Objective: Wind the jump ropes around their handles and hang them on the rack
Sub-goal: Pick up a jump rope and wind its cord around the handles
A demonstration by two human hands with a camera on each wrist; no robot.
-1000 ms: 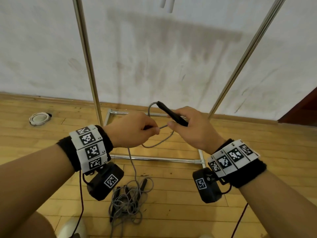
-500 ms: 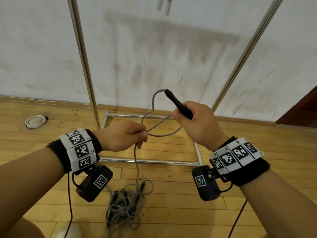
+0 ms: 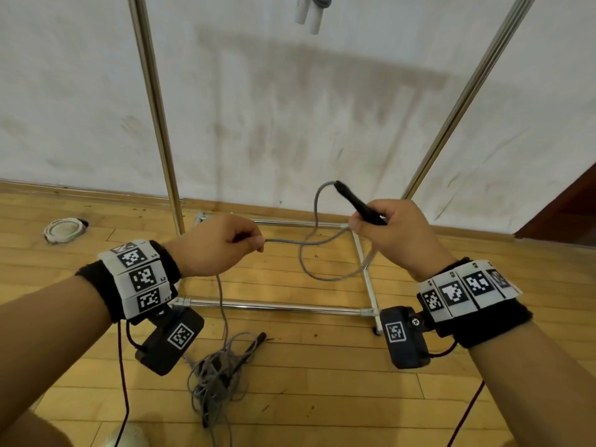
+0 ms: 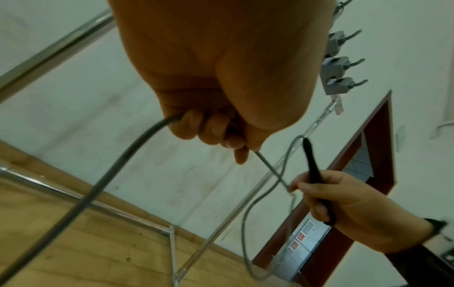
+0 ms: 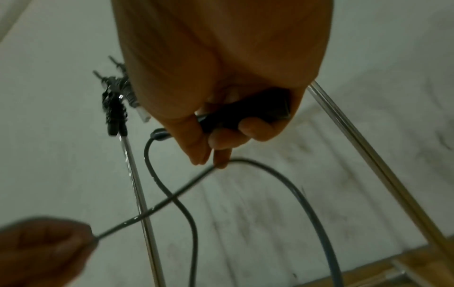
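Observation:
My right hand (image 3: 387, 230) grips a black jump-rope handle (image 3: 356, 201) that points up and to the left; the handle (image 5: 236, 114) lies across its curled fingers. A grey rope (image 3: 317, 221) leaves the handle's tip, loops down and crosses itself. My left hand (image 3: 222, 243) pinches that rope (image 4: 137, 155) between thumb and fingers, about a hand's width left of the right hand. From the left hand the rope drops to a tangled pile (image 3: 219, 372) on the floor with another black handle in it. The metal rack (image 3: 154, 101) stands right behind.
Wound jump ropes (image 3: 311, 9) hang at the rack's top; dark wound handles (image 5: 115, 108) show there too. The rack's base frame (image 3: 274, 306) lies on the wooden floor. A white ring-shaped object (image 3: 63, 230) sits at the left by the wall. Grey hooks (image 4: 339, 62) are on the wall.
The hands have drawn apart: the left moved left while pinching the rope, the right rose and shifted right with the handle. The loop between them has opened wider.

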